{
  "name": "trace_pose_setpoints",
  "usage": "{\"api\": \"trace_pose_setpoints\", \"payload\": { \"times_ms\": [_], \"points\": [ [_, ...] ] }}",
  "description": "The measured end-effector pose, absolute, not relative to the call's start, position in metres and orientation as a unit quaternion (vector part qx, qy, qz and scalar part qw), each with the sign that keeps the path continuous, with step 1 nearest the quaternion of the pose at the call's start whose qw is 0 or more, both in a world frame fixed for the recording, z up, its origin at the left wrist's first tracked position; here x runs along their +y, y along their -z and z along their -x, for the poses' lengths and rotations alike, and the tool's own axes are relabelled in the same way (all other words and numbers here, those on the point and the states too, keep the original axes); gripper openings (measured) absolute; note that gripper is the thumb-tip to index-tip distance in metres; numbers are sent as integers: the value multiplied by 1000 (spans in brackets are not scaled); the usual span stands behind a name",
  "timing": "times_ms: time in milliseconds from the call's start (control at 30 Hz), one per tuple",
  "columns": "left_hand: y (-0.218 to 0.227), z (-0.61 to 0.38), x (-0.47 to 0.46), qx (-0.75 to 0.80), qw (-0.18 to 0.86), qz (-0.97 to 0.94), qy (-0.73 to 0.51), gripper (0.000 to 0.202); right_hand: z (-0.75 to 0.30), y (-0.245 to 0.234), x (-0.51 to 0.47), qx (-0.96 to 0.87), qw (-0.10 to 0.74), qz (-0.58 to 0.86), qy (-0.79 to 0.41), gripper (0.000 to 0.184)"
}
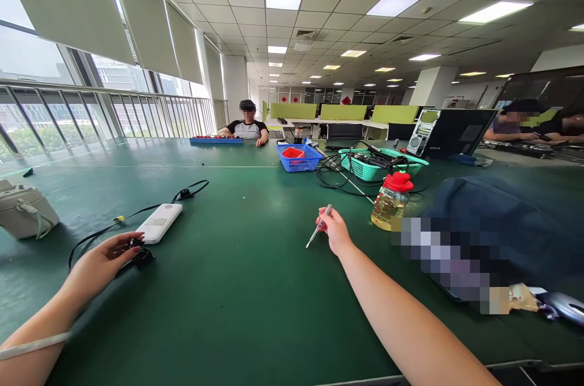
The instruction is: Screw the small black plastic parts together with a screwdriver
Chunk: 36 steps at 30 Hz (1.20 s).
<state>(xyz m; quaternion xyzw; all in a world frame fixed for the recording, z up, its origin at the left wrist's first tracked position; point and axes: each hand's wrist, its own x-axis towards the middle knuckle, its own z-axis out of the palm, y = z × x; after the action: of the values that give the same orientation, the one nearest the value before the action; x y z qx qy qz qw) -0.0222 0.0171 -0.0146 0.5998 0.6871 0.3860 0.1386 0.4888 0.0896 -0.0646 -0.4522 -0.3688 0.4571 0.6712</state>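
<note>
My right hand (333,230) is closed around a slim screwdriver (313,235), held above the green tabletop with its tip pointing down and to the left. At the left, my left hand (101,259) has its fingers closed on a small black object (144,258), partly hidden by the fingers, so its kind is unclear. Just beyond those fingers lies a white oblong device (160,222) with rounded corners. A black cord (150,208) with a yellow tag runs behind it and ends near a dark plug (185,193).
To the right stand a red-lidded bottle of yellowish liquid (391,202) and a dark blue bag (502,222). Farther back are a blue basket (298,162) and a green basket (365,170) heaped with black cables. A pale bag (25,210) sits far left. A person (247,127) sits opposite.
</note>
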Motion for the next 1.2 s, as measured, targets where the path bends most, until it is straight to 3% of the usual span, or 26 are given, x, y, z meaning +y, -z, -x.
{"api": "trace_pose_setpoints", "payload": {
  "times_ms": [200, 367, 667, 1200],
  "points": [
    [26, 38, 18, 694, 119, -607, -368, 74, -489, 65, 89, -370, 670, 453, -457, 32],
    [22, 32, 14, 740, 44, -619, -260, 63, -490, 65, 88, -377, 666, 452, -458, 31],
    [22, 17, 17, 751, -27, -648, -125, 59, -489, 65, 87, -385, 660, 453, -459, 33],
    [37, 26, 24, 669, -40, -725, -158, 60, -489, 65, 87, -391, 654, 456, -460, 34]
  ]
}}
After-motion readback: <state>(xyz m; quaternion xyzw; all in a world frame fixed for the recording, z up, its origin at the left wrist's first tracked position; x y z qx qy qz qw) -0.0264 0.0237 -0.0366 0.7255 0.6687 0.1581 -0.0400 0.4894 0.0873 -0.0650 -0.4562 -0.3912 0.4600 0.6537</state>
